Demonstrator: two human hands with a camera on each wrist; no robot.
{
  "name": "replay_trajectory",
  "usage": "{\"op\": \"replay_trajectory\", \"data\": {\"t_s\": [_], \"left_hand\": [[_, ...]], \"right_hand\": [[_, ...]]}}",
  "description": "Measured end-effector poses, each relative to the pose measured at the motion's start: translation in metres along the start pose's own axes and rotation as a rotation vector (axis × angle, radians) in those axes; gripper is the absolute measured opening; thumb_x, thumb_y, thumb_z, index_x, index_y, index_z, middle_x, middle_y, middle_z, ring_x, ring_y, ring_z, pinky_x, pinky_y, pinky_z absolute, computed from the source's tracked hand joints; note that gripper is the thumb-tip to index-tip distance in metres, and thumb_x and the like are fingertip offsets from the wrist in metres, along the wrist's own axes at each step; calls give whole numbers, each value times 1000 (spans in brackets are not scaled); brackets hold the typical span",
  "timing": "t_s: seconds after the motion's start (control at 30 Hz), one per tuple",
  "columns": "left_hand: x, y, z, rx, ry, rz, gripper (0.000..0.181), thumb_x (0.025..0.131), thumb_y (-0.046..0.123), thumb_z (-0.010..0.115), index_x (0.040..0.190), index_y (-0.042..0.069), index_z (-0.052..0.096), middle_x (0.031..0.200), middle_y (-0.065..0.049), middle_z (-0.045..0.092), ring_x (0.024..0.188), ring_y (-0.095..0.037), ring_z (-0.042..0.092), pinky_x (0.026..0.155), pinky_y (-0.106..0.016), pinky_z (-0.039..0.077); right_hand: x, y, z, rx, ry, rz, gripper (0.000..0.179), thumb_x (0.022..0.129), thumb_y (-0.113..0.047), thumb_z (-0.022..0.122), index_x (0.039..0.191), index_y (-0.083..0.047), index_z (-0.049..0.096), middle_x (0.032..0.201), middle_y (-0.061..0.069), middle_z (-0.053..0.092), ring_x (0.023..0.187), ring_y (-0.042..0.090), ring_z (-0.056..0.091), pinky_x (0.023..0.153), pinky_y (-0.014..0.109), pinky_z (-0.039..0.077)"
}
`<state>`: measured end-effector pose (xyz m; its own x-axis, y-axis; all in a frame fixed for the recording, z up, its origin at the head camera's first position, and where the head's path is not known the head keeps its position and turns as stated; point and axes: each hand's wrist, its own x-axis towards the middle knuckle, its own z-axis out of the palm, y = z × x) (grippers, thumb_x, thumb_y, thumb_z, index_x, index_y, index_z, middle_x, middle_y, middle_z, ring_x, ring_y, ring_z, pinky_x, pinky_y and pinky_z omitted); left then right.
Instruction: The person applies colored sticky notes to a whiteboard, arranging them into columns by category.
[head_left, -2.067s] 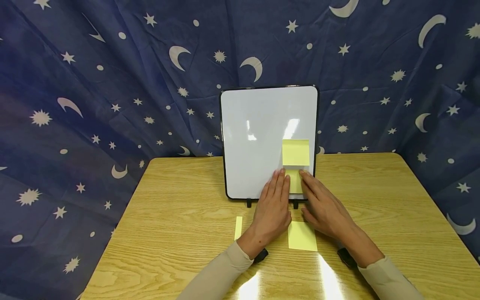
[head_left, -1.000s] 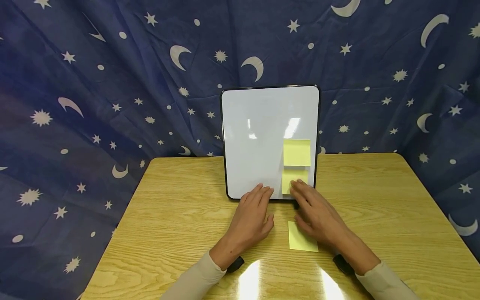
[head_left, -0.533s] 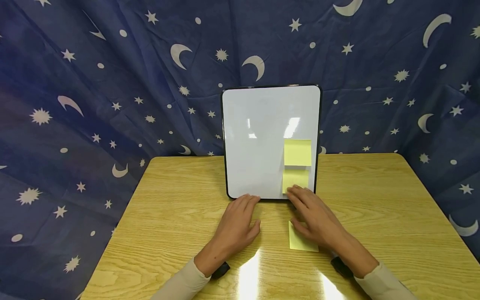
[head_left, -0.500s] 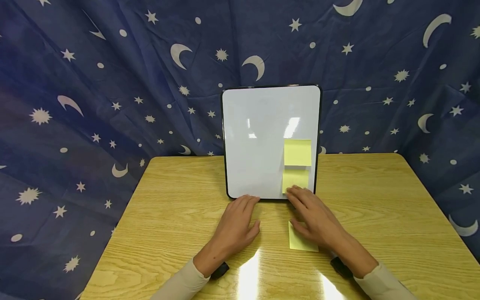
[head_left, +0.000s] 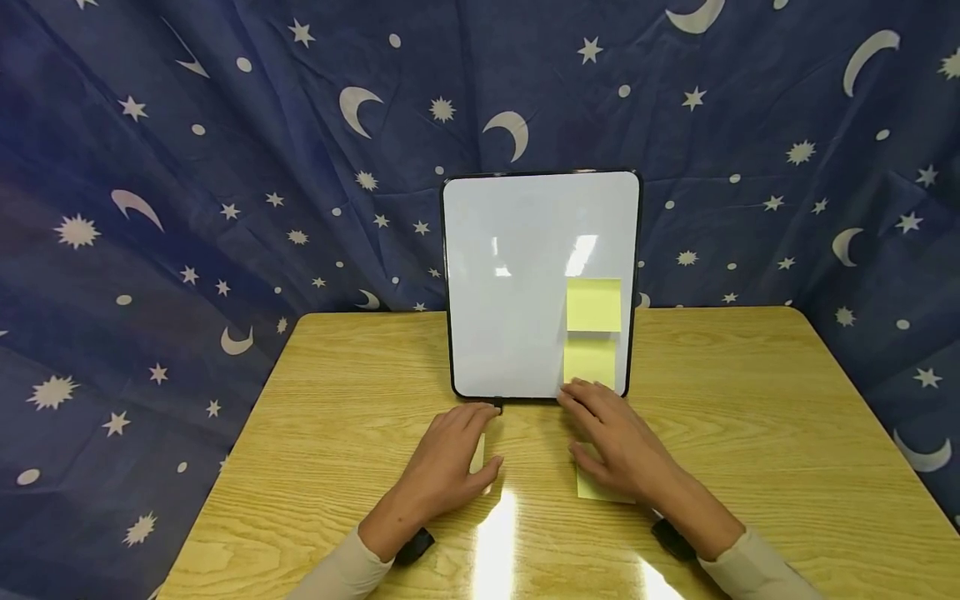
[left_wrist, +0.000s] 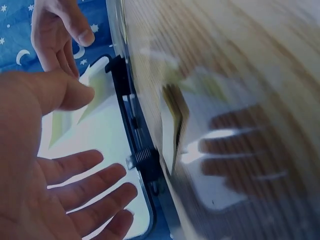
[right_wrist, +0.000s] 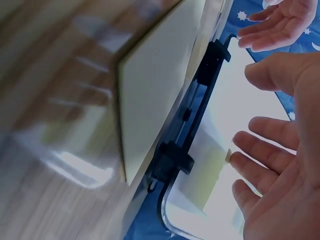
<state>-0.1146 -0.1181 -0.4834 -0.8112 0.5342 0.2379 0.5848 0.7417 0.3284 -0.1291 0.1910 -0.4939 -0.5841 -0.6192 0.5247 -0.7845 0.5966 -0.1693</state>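
Note:
A whiteboard (head_left: 517,250) with a black frame stands upright at the back of the table. Two yellow sticky notes are stuck to its lower right, an upper note (head_left: 592,305) above a lower note (head_left: 589,358). My right hand (head_left: 622,442) hovers before the board's bottom edge with loosely spread fingers, holding nothing and partly covering a yellow square (head_left: 600,487) on the table. Further left, my left hand (head_left: 446,462) is also relaxed and holds nothing. Beside its thumb shows a narrow pale-yellow strip (head_left: 478,458), partly hidden. Both wrist views show the fingers apart.
The board rests on small black feet, one foot (head_left: 498,406) visible in the head view. A glossy wooden table (head_left: 360,375) reflects bright light near the front. A dark blue curtain (head_left: 262,167) with moons and stars hangs behind and at the sides.
Both hands have come away from the lower sticky note. The left hand moved left and down towards the table's front; the right hand drew down slightly, uncovering more of that note.

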Motion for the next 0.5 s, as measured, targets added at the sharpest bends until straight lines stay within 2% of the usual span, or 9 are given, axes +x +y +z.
{"op": "replay_trajectory", "data": {"t_s": [0.33, 0.5], "left_hand": [[-10, -16, -5, 8, -94, -23, 70, 89, 48, 82, 147, 17, 59, 144, 2, 62, 136, -20, 56, 114, -48, 44], [-15, -22, -7, -14, -147, -34, 73, 86, 48, 86, 147, 19, 59, 146, 2, 60, 138, -22, 55, 114, -50, 44]], "right_hand": [[9, -12, 9, 34, -8, -6, 69, 80, -12, 83, 143, 5, 59, 144, 19, 59, 138, 41, 54, 115, 58, 41], [15, -17, 12, 63, -15, -11, 64, 82, -14, 81, 141, 2, 61, 142, 18, 61, 137, 40, 54, 116, 57, 41]]}}
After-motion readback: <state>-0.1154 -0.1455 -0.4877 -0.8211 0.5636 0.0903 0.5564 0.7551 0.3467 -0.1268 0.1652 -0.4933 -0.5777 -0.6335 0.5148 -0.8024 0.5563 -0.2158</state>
